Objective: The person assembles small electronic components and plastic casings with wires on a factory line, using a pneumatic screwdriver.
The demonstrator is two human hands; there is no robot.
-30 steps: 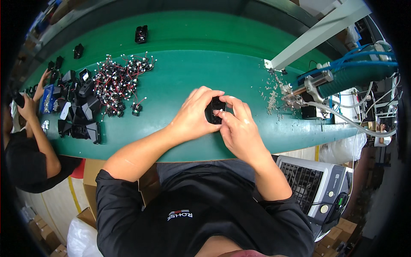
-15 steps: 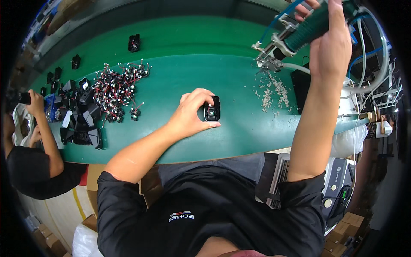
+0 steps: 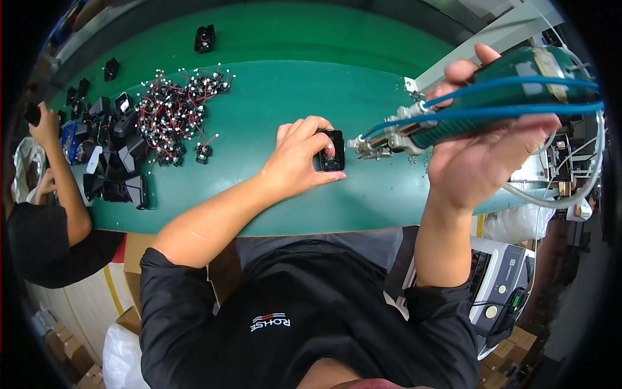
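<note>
On the green table, a small black rectangular housing (image 3: 334, 162) with parts inside lies under the fingers of my left hand (image 3: 295, 155). The thumb is at its near side, and a fingertip reaches over its open interior. My right hand (image 3: 453, 165) holds a green air-powered screwdriver (image 3: 512, 68) with a metal nose, tilted nearly level. Its fingers curl behind the body and the thumb sticks out toward the right. The metal nose (image 3: 379, 146) points left, just right of the housing; I cannot tell if they touch. Two blue hoses cross in front of the tool.
A heap of black parts with red wires (image 3: 172, 120) lies left of centre. Larger black casings (image 3: 120, 155) sit further left, beside a co-worker's arm (image 3: 65, 188). More black parts (image 3: 205, 39) rest on the green strip behind. A clear hose (image 3: 570, 202) loops at right.
My right hand has brought the screwdriver down and left from above the scattered screws to beside the housing. A left fingertip now reaches over the housing's inside. The view has shifted slightly.
</note>
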